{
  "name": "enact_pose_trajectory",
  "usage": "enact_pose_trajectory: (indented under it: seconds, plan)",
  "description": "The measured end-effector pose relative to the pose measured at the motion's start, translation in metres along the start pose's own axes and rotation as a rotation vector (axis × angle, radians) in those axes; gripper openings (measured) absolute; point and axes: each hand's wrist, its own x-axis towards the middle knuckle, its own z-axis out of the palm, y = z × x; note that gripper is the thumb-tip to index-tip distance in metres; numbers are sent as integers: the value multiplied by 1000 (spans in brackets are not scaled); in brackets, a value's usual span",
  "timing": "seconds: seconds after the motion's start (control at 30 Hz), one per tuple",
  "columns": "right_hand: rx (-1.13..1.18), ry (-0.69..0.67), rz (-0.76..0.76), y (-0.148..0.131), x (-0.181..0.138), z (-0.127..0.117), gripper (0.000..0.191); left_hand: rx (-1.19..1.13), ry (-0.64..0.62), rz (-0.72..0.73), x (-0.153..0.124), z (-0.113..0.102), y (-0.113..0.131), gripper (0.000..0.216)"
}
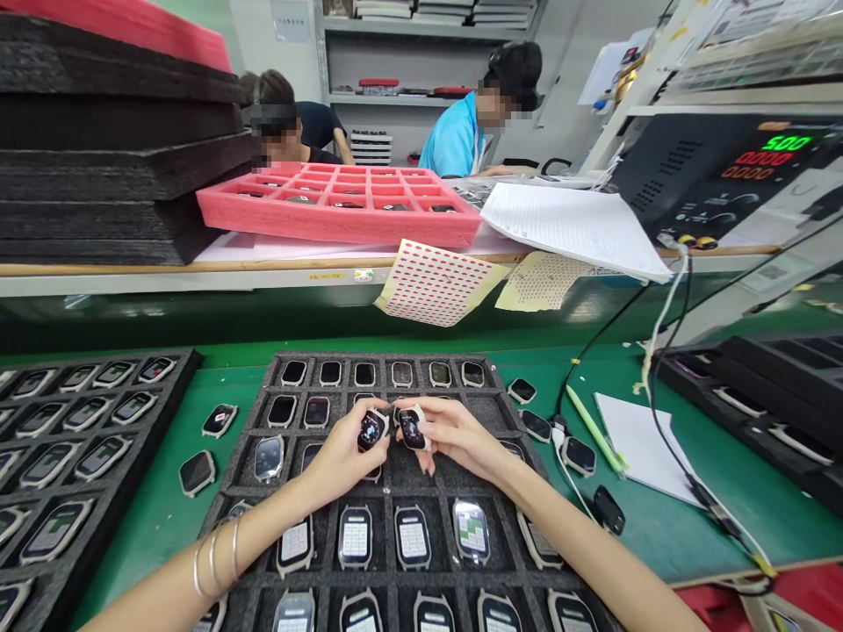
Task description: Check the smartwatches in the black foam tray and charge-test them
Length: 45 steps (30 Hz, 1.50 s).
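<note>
Left hand [342, 461] grips a smartwatch [372, 430]; right hand [454, 434] grips a second smartwatch [412, 429]. Both hands sit close together, directly above the black foam tray [378, 358] on the green worktop [158, 527].

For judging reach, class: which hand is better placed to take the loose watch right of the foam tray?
Right hand, probably: it is nearer that watch, though holding another watch.

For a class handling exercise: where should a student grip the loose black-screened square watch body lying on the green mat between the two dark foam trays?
Pinch the rim of the black-screened square watch body on its opposite long sides, from directly above. It lies flat, screen up, on the green mat, so those sides look free.
</note>
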Motion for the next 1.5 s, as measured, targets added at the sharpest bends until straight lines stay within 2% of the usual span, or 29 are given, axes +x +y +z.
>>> enact_pose_trajectory:
  seconds: [0.23,0.37,0.77,1.03,1.5]
  plan:
    - [-51,7,33,1,1,0,48,6,58,4,2,-4,-1,31]
    - [-53,23,25,0,0,0,47,34,13,-4,3,-4,-4,28]
    - [-95,68,1,0,0,0,50,44,44,16,4,-4,-4,32]
    - [-97,114,-12,-2,0,3,44,36,31,14,3,-4,-3,33]
    - [-92,95,-1,-4,-2,4,45,36,52,11,2,-5,0,31]
